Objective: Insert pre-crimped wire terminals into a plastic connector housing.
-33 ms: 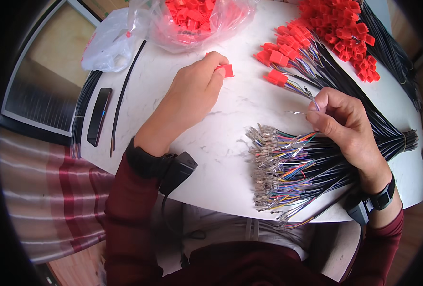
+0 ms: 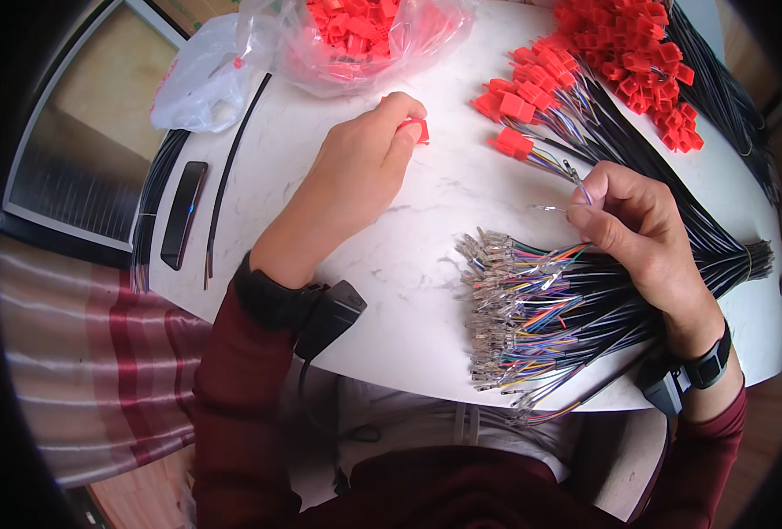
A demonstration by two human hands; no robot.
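My left hand (image 2: 356, 163) is closed around a red plastic connector housing (image 2: 422, 131), mostly hidden by the fingers. In a pinch between thumb and fingertips, my right hand (image 2: 633, 225) holds thin wires (image 2: 585, 196) with metal crimp terminals (image 2: 572, 171) at their ends. Below that hand lies a thick bundle of black cables with coloured wires and bare terminals (image 2: 501, 309). A single wired red housing (image 2: 511, 144) rests just beyond the right fingertips. Behind it are several more red housings (image 2: 519, 101) fitted on cables.
A clear plastic bag (image 2: 409, 62) of loose red housings stands at the back, with a white plastic bag (image 2: 201, 88) to its left. More housings (image 2: 629, 53) are piled far right. On the left lie a black phone-like device (image 2: 184, 216), a cable (image 2: 232, 159) and a cable bundle (image 2: 151, 203).
The red housing in my left hand has turned slightly and sits a little further back between the fingers. My right hand stays where it was.
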